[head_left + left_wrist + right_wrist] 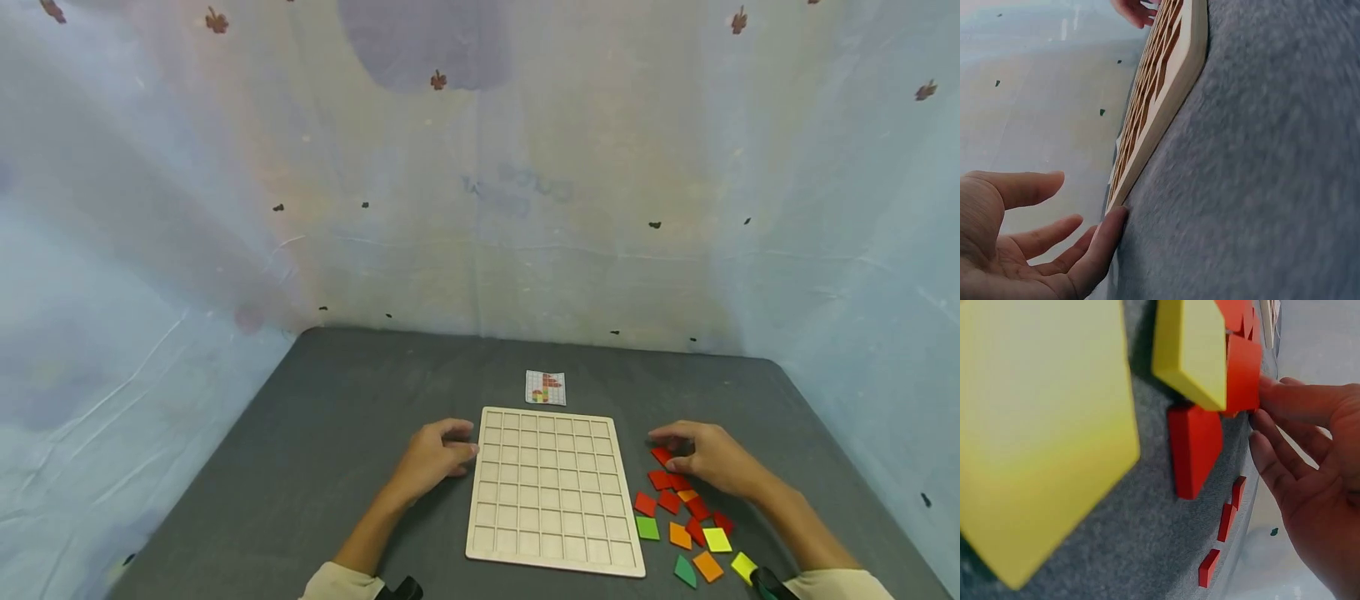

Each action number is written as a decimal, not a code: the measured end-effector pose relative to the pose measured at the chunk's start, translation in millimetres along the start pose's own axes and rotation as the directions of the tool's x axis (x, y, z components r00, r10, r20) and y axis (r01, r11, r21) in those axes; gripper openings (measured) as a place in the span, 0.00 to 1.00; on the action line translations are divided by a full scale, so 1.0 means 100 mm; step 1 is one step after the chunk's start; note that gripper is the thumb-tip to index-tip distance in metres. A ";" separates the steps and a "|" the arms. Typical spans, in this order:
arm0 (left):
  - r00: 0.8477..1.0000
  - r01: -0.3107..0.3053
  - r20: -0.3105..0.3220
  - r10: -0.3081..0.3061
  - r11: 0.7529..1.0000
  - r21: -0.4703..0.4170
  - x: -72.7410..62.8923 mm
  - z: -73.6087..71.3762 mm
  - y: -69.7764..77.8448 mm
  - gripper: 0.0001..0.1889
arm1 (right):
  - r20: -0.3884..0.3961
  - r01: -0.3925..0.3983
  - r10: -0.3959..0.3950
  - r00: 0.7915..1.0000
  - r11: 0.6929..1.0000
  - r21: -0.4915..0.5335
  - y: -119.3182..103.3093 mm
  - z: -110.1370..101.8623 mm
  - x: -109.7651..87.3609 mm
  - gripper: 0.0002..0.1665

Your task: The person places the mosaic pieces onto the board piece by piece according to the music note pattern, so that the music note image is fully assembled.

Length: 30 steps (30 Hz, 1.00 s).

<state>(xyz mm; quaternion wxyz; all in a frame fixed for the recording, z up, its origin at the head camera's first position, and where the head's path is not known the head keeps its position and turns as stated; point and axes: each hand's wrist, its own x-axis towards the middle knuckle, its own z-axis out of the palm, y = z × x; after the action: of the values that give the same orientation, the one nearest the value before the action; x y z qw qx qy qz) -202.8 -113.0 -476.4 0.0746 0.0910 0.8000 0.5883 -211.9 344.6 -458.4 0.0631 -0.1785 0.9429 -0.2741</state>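
Observation:
A wooden grid board (555, 492) with square cells lies on the dark cloth between the two hands. My left hand (435, 457) is beside its left edge, fingers loosely bent and holding nothing; in the left wrist view one fingertip (1116, 219) is right at the board's corner. To the right of the board, my right hand (708, 454) hovers over the far end of a cluster of flat tiles. A red tile (661, 456) lies below its fingers, which are spread apart. In the right wrist view, its fingertips are partly hidden behind red tiles (1244, 372).
A small printed card (545, 388) with a coloured grid picture lies behind the board. Nearer the front right are orange tiles (707, 567), yellow tiles (717, 540), a light green tile (647, 527) and a dark green curved tile (685, 572). A pale patterned curtain (480, 208) hangs behind the table.

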 end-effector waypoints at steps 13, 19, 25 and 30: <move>0.998 0.058 -0.027 -0.058 0.998 -0.024 0.04 0.12 0.03 0.25 | 0.009 0.002 -0.002 1.000 1.000 -0.028 0.00 -0.02 0.02 0.22; 0.998 0.057 -0.030 -0.057 0.998 -0.002 0.05 0.12 0.04 0.22 | 0.001 0.014 -0.013 1.000 0.998 -0.064 -0.02 -0.01 0.02 0.17; 0.998 0.058 -0.017 -0.058 0.998 -0.013 0.04 0.13 0.04 0.24 | -0.031 0.019 -0.023 0.999 0.995 -0.098 -0.01 0.01 0.00 0.13; 0.998 0.067 -0.016 -0.067 0.998 -0.015 0.05 0.13 0.04 0.25 | -0.038 0.014 -0.018 0.999 0.995 -0.099 -0.01 0.02 -0.01 0.11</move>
<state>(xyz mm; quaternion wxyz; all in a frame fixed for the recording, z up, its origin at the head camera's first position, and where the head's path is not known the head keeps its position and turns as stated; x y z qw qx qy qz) -204.5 -98.7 -476.7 0.0883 0.0585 0.7989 0.5921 -209.9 343.3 -459.6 0.0338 -0.1837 0.9548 -0.2311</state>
